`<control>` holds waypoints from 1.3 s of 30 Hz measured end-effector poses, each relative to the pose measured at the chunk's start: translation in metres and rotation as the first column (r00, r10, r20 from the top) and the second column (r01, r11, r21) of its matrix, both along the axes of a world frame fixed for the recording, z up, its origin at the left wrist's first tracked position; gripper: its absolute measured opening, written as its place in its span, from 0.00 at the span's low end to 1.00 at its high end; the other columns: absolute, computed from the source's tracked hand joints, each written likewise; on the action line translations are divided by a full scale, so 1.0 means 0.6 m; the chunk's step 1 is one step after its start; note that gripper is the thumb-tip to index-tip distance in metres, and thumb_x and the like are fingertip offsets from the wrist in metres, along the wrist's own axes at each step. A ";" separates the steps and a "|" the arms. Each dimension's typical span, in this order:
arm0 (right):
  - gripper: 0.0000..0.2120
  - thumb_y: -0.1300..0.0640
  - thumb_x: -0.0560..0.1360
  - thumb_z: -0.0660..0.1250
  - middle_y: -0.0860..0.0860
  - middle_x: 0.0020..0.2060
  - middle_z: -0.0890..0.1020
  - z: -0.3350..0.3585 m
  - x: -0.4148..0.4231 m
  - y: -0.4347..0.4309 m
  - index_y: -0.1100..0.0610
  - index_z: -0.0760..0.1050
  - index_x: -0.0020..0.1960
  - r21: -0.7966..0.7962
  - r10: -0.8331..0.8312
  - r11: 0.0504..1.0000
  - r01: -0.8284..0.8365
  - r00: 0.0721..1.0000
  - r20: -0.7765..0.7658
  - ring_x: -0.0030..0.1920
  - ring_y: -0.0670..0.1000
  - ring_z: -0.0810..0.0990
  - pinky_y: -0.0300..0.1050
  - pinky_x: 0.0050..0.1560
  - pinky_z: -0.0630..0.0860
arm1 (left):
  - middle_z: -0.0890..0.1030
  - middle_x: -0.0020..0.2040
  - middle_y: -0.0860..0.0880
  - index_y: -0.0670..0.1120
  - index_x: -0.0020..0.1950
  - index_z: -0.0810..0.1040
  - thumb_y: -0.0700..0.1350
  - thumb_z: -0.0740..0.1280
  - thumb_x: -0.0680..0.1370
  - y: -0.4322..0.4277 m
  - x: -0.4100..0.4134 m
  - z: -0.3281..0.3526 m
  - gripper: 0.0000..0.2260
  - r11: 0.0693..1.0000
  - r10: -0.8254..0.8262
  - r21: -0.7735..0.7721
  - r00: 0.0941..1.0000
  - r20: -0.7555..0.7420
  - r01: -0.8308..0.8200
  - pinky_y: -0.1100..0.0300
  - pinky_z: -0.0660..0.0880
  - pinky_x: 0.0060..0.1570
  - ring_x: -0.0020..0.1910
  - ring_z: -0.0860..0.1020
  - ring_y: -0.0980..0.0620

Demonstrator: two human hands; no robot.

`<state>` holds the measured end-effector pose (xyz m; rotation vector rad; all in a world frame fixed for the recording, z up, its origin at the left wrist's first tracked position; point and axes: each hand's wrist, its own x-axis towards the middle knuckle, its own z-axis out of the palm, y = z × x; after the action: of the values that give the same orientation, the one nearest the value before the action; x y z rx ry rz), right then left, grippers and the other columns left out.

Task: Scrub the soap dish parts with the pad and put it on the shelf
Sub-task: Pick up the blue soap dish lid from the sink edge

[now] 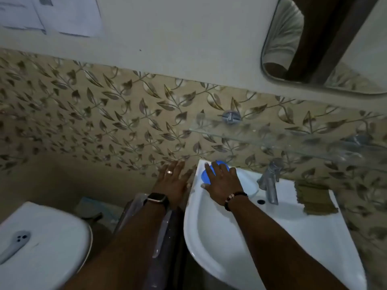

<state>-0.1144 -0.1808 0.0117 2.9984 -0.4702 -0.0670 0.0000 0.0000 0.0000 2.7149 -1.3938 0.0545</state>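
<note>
On sink back-left corner: blue soap dish, right hand laid over it, fingers spread, not curled round; left hand flat on tiled wall, empty; pad on right rim. Risk: slick dish slipping from a loose hold, parts dropping into basin

soap dish part-hidden (right hand), shelf blurred

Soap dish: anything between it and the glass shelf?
Nothing visible. The right hand lies on the soap dish on the sink, back left; the shelf hangs above, to the right. The faucet stands further right, below the shelf.
</note>
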 end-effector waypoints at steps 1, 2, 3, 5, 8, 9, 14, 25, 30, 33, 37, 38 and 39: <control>0.31 0.42 0.81 0.56 0.57 0.76 0.64 -0.004 0.001 -0.014 0.55 0.56 0.78 -0.053 0.000 0.999 -0.002 0.999 -0.043 0.73 0.61 0.63 0.62 0.67 0.60 | 0.53 0.83 0.44 0.54 0.82 0.55 0.55 0.54 0.82 -0.019 -0.001 -0.006 0.27 0.999 -0.033 0.034 0.999 -0.001 0.033 0.43 0.42 0.78 0.82 0.49 0.42; 0.27 0.47 0.80 0.58 0.56 0.73 0.67 -0.008 0.002 -0.023 0.56 0.61 0.76 -0.081 0.001 0.997 -0.007 0.998 -0.066 0.72 0.61 0.64 0.62 0.67 0.60 | 0.55 0.83 0.44 0.54 0.82 0.55 0.53 0.54 0.83 -0.034 -0.002 -0.010 0.26 0.998 -0.051 0.041 0.999 -0.006 0.051 0.43 0.42 0.78 0.81 0.50 0.41; 0.23 0.52 0.79 0.59 0.56 0.70 0.71 -0.016 0.001 -0.035 0.56 0.65 0.73 -0.102 0.009 0.995 -0.017 0.997 -0.074 0.71 0.60 0.65 0.61 0.65 0.61 | 0.56 0.82 0.44 0.54 0.82 0.55 0.51 0.54 0.83 -0.052 -0.004 -0.018 0.26 0.997 -0.071 0.040 0.998 0.003 0.070 0.43 0.43 0.78 0.81 0.52 0.41; 0.17 0.57 0.76 0.60 0.54 0.63 0.76 -0.030 0.006 -0.053 0.55 0.73 0.64 -0.120 0.040 0.992 -0.050 0.996 -0.081 0.69 0.59 0.67 0.59 0.62 0.64 | 0.56 0.82 0.44 0.53 0.82 0.55 0.49 0.54 0.84 -0.090 -0.008 -0.032 0.26 0.992 -0.109 0.058 0.994 0.009 0.108 0.44 0.45 0.78 0.80 0.55 0.41; 0.12 0.59 0.75 0.62 0.53 0.54 0.81 -0.037 0.013 -0.060 0.54 0.79 0.56 -0.121 0.110 0.986 -0.117 0.992 -0.060 0.63 0.58 0.72 0.57 0.58 0.67 | 0.61 0.80 0.43 0.51 0.79 0.62 0.47 0.57 0.82 -0.129 -0.004 -0.042 0.25 0.983 -0.153 0.109 0.988 0.036 0.149 0.45 0.51 0.76 0.77 0.60 0.40; 0.11 0.59 0.75 0.63 0.52 0.51 0.82 -0.040 0.015 -0.063 0.54 0.80 0.54 -0.118 0.121 0.985 -0.126 0.992 -0.046 0.61 0.58 0.74 0.56 0.57 0.68 | 0.64 0.79 0.43 0.50 0.76 0.68 0.47 0.58 0.81 -0.140 -0.004 -0.047 0.23 0.982 -0.156 0.115 0.987 0.039 0.151 0.46 0.53 0.75 0.76 0.62 0.40; 0.05 0.56 0.68 0.73 0.48 0.39 0.83 -0.056 0.017 -0.073 0.51 0.82 0.43 -0.195 0.231 0.957 -0.216 0.971 0.062 0.49 0.54 0.81 0.53 0.50 0.74 | 0.71 0.73 0.43 0.47 0.66 0.78 0.46 0.60 0.79 -0.160 0.006 -0.058 0.17 0.988 -0.114 0.110 0.993 0.024 0.111 0.47 0.63 0.69 0.70 0.69 0.39; 0.05 0.61 0.71 0.66 0.50 0.34 0.78 -0.012 0.008 -0.065 0.55 0.79 0.43 -0.337 0.395 0.885 -0.320 0.901 0.182 0.44 0.56 0.78 0.53 0.45 0.72 | 0.71 0.73 0.44 0.50 0.64 0.78 0.45 0.62 0.78 -0.127 0.000 -0.026 0.15 0.998 -0.064 -0.014 0.996 0.063 0.065 0.46 0.67 0.66 0.67 0.71 0.39; 0.09 0.63 0.74 0.58 0.52 0.34 0.78 0.037 -0.025 -0.033 0.57 0.77 0.42 -0.409 0.422 0.861 -0.302 0.873 0.243 0.43 0.58 0.78 0.54 0.45 0.70 | 0.74 0.69 0.41 0.52 0.62 0.79 0.53 0.64 0.80 -0.099 -0.029 0.001 0.13 0.965 0.003 -0.261 0.996 -0.091 -0.026 0.48 0.77 0.52 0.55 0.79 0.37; 0.10 0.64 0.75 0.59 0.52 0.31 0.76 0.073 -0.057 -0.010 0.57 0.76 0.40 -0.432 0.431 0.857 -0.280 0.849 0.306 0.40 0.58 0.78 0.52 0.42 0.71 | 0.73 0.70 0.42 0.53 0.63 0.78 0.56 0.61 0.82 -0.088 -0.058 0.012 0.13 0.900 -0.013 -0.423 0.963 -0.270 -0.106 0.52 0.77 0.50 0.56 0.80 0.41; 0.12 0.64 0.77 0.57 0.52 0.31 0.76 0.121 -0.102 0.014 0.55 0.75 0.38 -0.469 0.425 0.848 -0.247 0.847 0.321 0.40 0.57 0.78 0.50 0.40 0.72 | 0.78 0.63 0.48 0.52 0.66 0.75 0.56 0.60 0.83 -0.090 -0.097 0.047 0.15 0.785 -0.099 -0.585 0.892 -0.441 -0.202 0.55 0.76 0.50 0.47 0.82 0.49; 0.13 0.64 0.77 0.57 0.52 0.32 0.77 0.134 -0.114 0.019 0.55 0.76 0.39 -0.477 0.416 0.847 -0.237 0.853 0.315 0.40 0.57 0.78 0.50 0.40 0.73 | 0.80 0.60 0.50 0.51 0.67 0.74 0.56 0.61 0.83 -0.093 -0.106 0.059 0.16 0.761 -0.108 -0.605 0.873 -0.475 -0.235 0.55 0.76 0.50 0.46 0.82 0.50; 0.13 0.64 0.77 0.57 0.52 0.32 0.78 0.145 -0.125 0.021 0.55 0.76 0.39 -0.486 0.409 0.844 -0.229 0.860 0.305 0.41 0.57 0.79 0.50 0.41 0.74 | 0.82 0.57 0.51 0.51 0.68 0.72 0.56 0.61 0.82 -0.097 -0.116 0.071 0.17 0.737 -0.126 -0.621 0.848 -0.515 -0.268 0.55 0.76 0.49 0.45 0.83 0.50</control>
<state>-0.1895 -0.1680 0.0988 2.5835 0.0182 0.6086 -0.0699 -0.0583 0.0426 1.9452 -0.8582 -0.1464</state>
